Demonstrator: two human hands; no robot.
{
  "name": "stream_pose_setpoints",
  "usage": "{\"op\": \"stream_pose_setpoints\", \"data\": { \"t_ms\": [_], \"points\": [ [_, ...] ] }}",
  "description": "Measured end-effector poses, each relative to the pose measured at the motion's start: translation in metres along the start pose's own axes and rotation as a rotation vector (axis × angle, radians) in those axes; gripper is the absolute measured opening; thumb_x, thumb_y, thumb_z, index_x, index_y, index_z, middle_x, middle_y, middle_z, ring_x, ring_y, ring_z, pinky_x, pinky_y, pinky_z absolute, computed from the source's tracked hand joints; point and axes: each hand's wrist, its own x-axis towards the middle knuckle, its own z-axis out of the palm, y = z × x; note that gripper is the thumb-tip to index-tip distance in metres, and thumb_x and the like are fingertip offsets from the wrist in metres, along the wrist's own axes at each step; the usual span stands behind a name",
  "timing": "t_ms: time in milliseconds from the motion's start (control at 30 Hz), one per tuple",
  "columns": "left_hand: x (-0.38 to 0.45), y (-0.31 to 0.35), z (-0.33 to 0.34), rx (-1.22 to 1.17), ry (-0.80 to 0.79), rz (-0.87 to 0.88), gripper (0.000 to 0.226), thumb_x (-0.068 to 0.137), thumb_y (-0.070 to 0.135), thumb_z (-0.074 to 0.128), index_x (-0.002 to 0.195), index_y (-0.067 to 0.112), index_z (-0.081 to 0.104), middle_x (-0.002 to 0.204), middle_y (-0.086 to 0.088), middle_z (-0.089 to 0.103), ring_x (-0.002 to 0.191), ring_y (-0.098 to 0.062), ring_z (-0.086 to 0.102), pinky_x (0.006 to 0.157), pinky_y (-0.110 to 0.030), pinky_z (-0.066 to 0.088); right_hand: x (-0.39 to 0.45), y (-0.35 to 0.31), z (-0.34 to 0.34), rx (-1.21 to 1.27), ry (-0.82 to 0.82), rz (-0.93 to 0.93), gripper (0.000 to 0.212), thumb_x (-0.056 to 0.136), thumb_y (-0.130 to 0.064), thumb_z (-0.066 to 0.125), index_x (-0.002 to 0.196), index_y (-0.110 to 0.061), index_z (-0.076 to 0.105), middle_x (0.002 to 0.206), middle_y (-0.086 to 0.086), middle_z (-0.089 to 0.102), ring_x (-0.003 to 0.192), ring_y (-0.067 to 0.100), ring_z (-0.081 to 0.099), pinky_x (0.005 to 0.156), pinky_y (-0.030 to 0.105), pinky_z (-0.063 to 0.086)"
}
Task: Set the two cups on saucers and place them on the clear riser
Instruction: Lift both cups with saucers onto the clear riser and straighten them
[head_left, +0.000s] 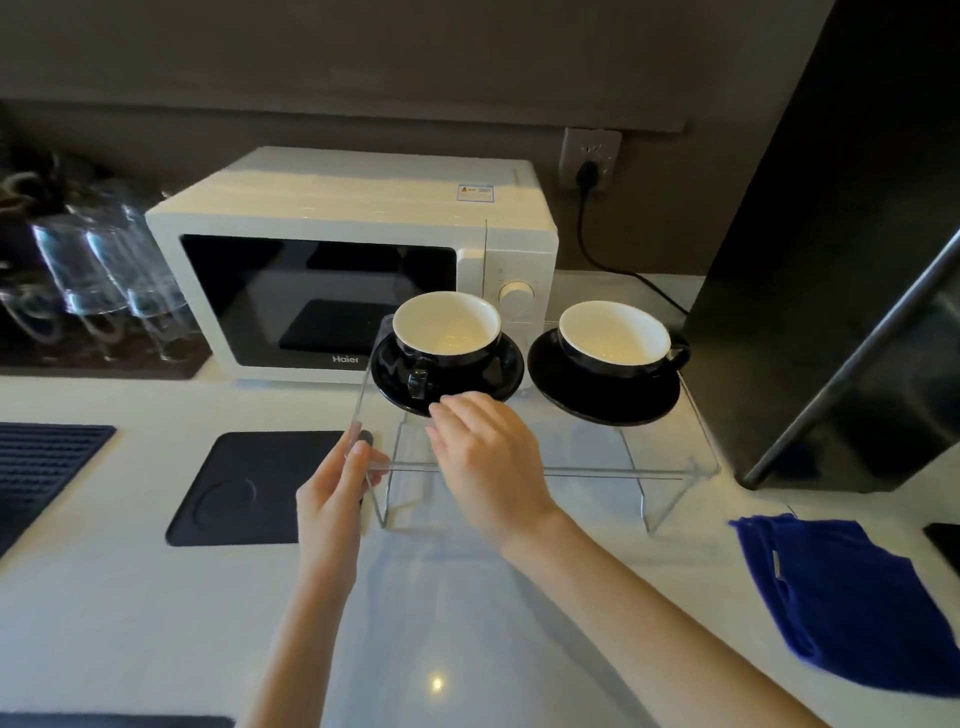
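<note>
Both cups already sit on their saucers on top of the clear riser (571, 470), which stands in the middle of the frame on the white counter (156, 623), just in front of the white microwave (343, 260). The riser is a see-through acrylic shelf with bent legs; I mostly read it by its bright edges and the faint glare on its top.

The left cup (445, 328) is black outside and glossy white inside, empty, with its handle turned toward me. It rests on the left saucer (493, 379), a black, shiny plate near the riser's left end. The right cup (615, 338) looks the same, its handle pointing to the right of the frame, centred on the right saucer (597, 402). The two saucers lie close beside each other without touching.

My left hand (332, 499) pinches the riser's left edge, thumb on top and fingers behind the acrylic. My right hand (485, 457) hovers loosely spread over the riser's top, fingertips at the near rim of the left saucer; whether they touch it I cannot tell.

A dark square mat (249, 488) lies at centre left, and a blue cloth (852, 603) is crumpled at lower right.
</note>
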Motion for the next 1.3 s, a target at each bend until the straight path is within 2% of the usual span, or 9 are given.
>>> {"op": "stream_pose_setpoints", "data": {
  "t_ms": [100, 200, 333, 500, 667, 800, 1033, 1167, 1300],
  "points": [
    [0.005, -0.007, 0.0, 0.003, 0.019, -0.005, 0.026, 0.09, 0.016, 0.051, 0.076, 0.009, 0.07, 0.126, 0.014, 0.055, 0.1, -0.002, 0.058, 0.07, -0.012, 0.05, 0.01, 0.003, 0.008, -0.01, -0.021, 0.102, 0.016, 0.072, -0.016, 0.074, 0.065, -0.004, 0.066, 0.062, 0.008, 0.065, 0.064, 0.026, 0.062, 0.051, 0.029, 0.052],
    [0.008, -0.012, -0.002, 0.013, 0.018, -0.004, 0.031, 0.09, 0.017, 0.05, 0.105, -0.005, 0.065, 0.115, 0.022, 0.064, 0.087, 0.003, 0.061, 0.068, -0.01, 0.049, 0.01, 0.006, 0.01, 0.002, -0.028, 0.099, 0.02, 0.073, -0.022, 0.067, 0.06, -0.007, 0.065, 0.056, 0.005, 0.064, 0.06, 0.024, 0.061, 0.046, 0.024, 0.046],
    [0.008, -0.014, -0.003, 0.056, -0.011, -0.002, 0.036, 0.091, 0.018, 0.049, 0.112, -0.008, 0.06, 0.092, 0.036, 0.067, 0.081, 0.013, 0.061, 0.073, -0.009, 0.05, 0.009, 0.022, 0.01, 0.04, -0.079, 0.029, 0.019, 0.075, -0.017, 0.061, 0.063, -0.003, 0.067, 0.057, 0.007, 0.066, 0.061, 0.026, 0.06, 0.04, 0.029, 0.05],
    [0.007, -0.012, -0.002, 0.047, 0.008, -0.013, 0.03, 0.091, 0.019, 0.049, 0.094, -0.004, 0.068, 0.12, 0.019, 0.061, 0.084, 0.011, 0.062, 0.073, -0.013, 0.051, 0.01, 0.042, -0.001, 0.173, -0.143, -0.063, 0.015, 0.072, -0.011, 0.065, 0.075, 0.001, 0.073, 0.067, 0.011, 0.072, 0.069, 0.029, 0.064, 0.049, 0.036, 0.055],
    [0.004, -0.009, -0.003, 0.066, 0.021, -0.021, 0.029, 0.09, 0.021, 0.049, 0.071, 0.011, 0.068, 0.14, 0.005, 0.048, 0.109, -0.024, 0.059, 0.08, -0.023, 0.045, 0.014, 0.065, -0.015, 0.167, -0.181, -0.011, 0.021, 0.074, -0.023, 0.064, 0.088, -0.013, 0.076, 0.081, -0.001, 0.076, 0.086, 0.016, 0.062, 0.067, 0.029, 0.052],
    [0.004, -0.008, -0.004, 0.068, 0.013, -0.032, 0.029, 0.09, 0.022, 0.05, 0.07, 0.01, 0.068, 0.142, 0.002, 0.048, 0.115, -0.028, 0.057, 0.081, -0.024, 0.045, 0.014, 0.073, -0.021, 0.03, -0.171, -0.05, 0.019, 0.074, -0.021, 0.064, 0.085, -0.012, 0.077, 0.083, 0.0, 0.077, 0.085, 0.023, 0.067, 0.077, 0.03, 0.043],
    [0.004, -0.009, -0.004, 0.057, 0.005, -0.037, 0.03, 0.09, 0.022, 0.05, 0.07, 0.009, 0.067, 0.142, 0.001, 0.048, 0.116, -0.028, 0.056, 0.086, -0.028, 0.045, 0.013, 0.071, -0.03, -0.067, -0.167, 0.034, 0.018, 0.076, -0.01, 0.062, 0.085, -0.001, 0.075, 0.086, 0.01, 0.076, 0.087, 0.028, 0.067, 0.073, 0.036, 0.052],
    [0.005, -0.009, -0.003, 0.03, 0.016, -0.047, 0.029, 0.09, 0.021, 0.05, 0.069, 0.01, 0.068, 0.141, 0.002, 0.049, 0.12, -0.027, 0.054, 0.084, -0.024, 0.044, -0.001, 0.032, -0.033, 0.039, 0.048, 0.17, 0.024, 0.08, -0.016, 0.059, 0.061, -0.004, 0.066, 0.057, 0.006, 0.065, 0.06, 0.024, 0.059, 0.047, 0.03, 0.048],
    [0.005, -0.01, -0.003, 0.004, 0.003, -0.044, 0.023, 0.09, 0.02, 0.051, 0.098, 0.009, 0.07, 0.113, 0.011, 0.069, 0.094, -0.014, 0.059, 0.078, -0.019, 0.048, -0.001, -0.004, -0.012, 0.079, 0.046, 0.041, 0.018, 0.081, -0.014, 0.056, 0.068, -0.008, 0.066, 0.063, 0.003, 0.066, 0.065, 0.022, 0.06, 0.047, 0.031, 0.048]
  ]
}}
